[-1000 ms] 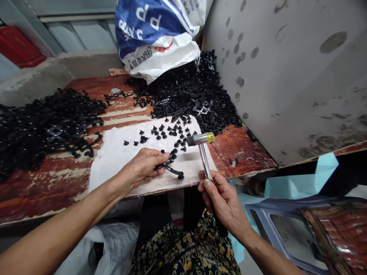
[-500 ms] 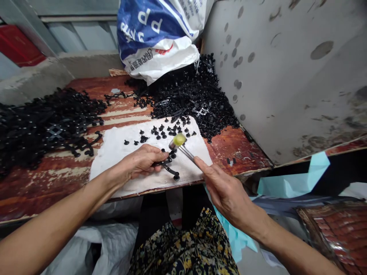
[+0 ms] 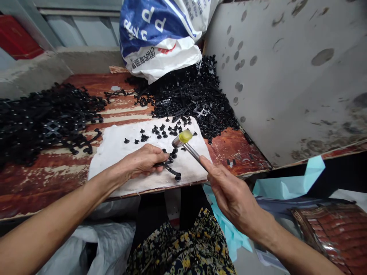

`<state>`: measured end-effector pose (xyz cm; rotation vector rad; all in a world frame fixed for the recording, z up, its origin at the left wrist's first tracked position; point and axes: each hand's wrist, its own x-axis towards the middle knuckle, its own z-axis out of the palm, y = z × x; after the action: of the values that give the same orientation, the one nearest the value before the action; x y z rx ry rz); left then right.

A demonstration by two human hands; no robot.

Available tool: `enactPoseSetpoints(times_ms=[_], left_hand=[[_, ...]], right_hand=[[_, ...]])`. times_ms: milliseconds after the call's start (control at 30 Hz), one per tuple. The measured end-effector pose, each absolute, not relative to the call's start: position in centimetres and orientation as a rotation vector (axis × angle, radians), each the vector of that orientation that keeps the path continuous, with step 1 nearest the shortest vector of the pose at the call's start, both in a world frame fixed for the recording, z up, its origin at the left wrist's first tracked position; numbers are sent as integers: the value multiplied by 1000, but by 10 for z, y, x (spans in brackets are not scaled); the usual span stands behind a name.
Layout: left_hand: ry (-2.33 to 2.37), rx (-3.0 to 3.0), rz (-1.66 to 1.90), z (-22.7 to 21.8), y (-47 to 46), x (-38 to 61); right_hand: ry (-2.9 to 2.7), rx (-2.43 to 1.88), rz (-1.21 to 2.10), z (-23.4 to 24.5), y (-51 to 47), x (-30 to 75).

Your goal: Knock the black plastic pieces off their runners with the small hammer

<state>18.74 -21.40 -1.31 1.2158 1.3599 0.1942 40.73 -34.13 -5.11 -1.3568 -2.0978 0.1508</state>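
Note:
My left hand presses a black plastic bracket down on a white cloth pad, fingers closed on it. My right hand grips the metal handle of a small hammer with a yellow face. The hammer head hovers just above the bracket's upper end, close to my left fingertips. Several small black studs lie scattered on the far part of the pad.
A worn red wooden bench carries a heap of black brackets at left and another heap spilling from a blue and white sack. A grey stained wall panel stands at right. A red patterned tray sits lower right.
The hammer swung from upright down over the bracket, then lifted slightly. My left hand stays on the bracket.

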Motion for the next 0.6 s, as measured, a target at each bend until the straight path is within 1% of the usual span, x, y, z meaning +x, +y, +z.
enactPoseSetpoints(times_ms=[133,233,300,367,500,600], left_hand=[[1323,1229,169,-12,-213,186],[1310,1266,168,-14,-213,185],[1330,1302,160,-15,-213,185],[1357,1330,149,-16,-213,186],[1374,1369,160,-17,-214,186],[1390,1401,155,-17,-216,187]], right_hand=[[-1968,-1227,134,-48,-344,405],[-2084,-1290,116,-51,-341,407],[-2162,-1335,162,-51,-340,407],[-2101,-1299,183,-49,-341,406],[-1910,-1236,49,-50,-346,401],[-2098,-1330,123,-55,-343,401]])
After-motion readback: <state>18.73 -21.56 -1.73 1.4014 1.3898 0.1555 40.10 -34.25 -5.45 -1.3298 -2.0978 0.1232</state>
